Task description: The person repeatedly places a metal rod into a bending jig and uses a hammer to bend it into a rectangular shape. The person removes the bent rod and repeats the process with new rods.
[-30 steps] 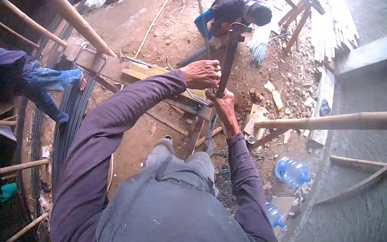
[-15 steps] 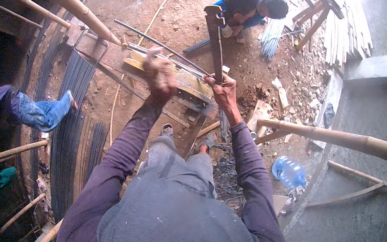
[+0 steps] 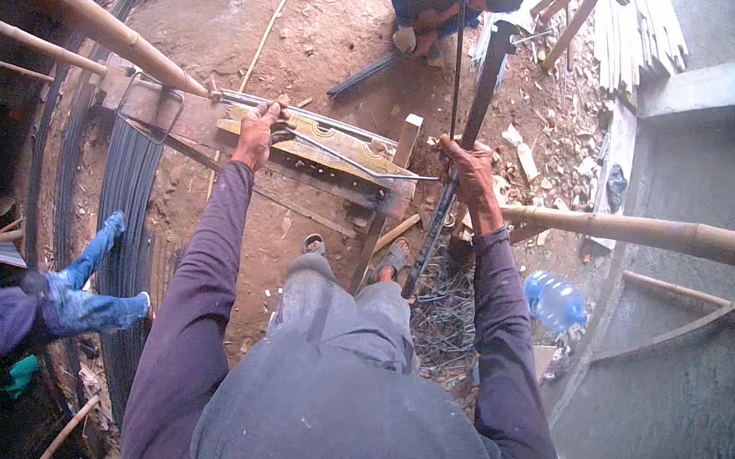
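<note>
My left hand [image 3: 258, 132] is closed on a thin steel rod [image 3: 331, 152] above the left part of a wooden bench. The rod has a bend near its right end and reaches toward my other hand. My right hand [image 3: 471, 171] grips a long dark metal bar [image 3: 484, 85] with a hooked head at its far end. A second thin dark rod [image 3: 458, 53] runs away from the right hand's fingers; whether they hold it too is unclear. Under the rods lies a yellowish board [image 3: 319, 142] on the bench [image 3: 399, 198].
Ahead, a person [image 3: 439, 7] crouches by dark rods [image 3: 367, 73]. Another person [image 3: 43, 305] stands at left, beside long steel bars [image 3: 129, 184]. Bamboo poles [image 3: 113, 25] jut in at left, another [image 3: 652, 234] at right. A blue water jug [image 3: 554, 301] lies near rod scraps [image 3: 439, 326].
My left hand has moved left and closed on the bent rod. The hooked bar has swung from leaning left to leaning right. The person at left has shifted position.
</note>
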A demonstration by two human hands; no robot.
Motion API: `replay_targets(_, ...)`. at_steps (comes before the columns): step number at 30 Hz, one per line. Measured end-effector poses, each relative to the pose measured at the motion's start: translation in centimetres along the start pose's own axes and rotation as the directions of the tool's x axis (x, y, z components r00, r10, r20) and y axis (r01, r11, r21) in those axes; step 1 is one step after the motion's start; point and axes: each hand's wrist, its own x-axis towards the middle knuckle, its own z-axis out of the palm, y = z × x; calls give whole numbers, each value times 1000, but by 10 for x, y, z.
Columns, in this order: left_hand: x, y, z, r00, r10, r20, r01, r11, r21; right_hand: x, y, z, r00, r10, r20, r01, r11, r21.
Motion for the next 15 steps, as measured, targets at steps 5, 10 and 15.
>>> replay_targets(5, -2, -37, -22, 990, 101, -98, -62, 937, 343, 32, 66, -11, 997, 15, -69, -17, 1000, -22)
replay_targets(10, 5, -47, -24, 949, 291, -119, -197, 847, 494, 49, 103, -17, 996, 31, -88, -40, 995, -96)
replay_targets(15, 26, -29, -14, 935, 276, -222, -122, 839, 530, 44, 110, -26, 997, 61, -44, -71, 949, -308)
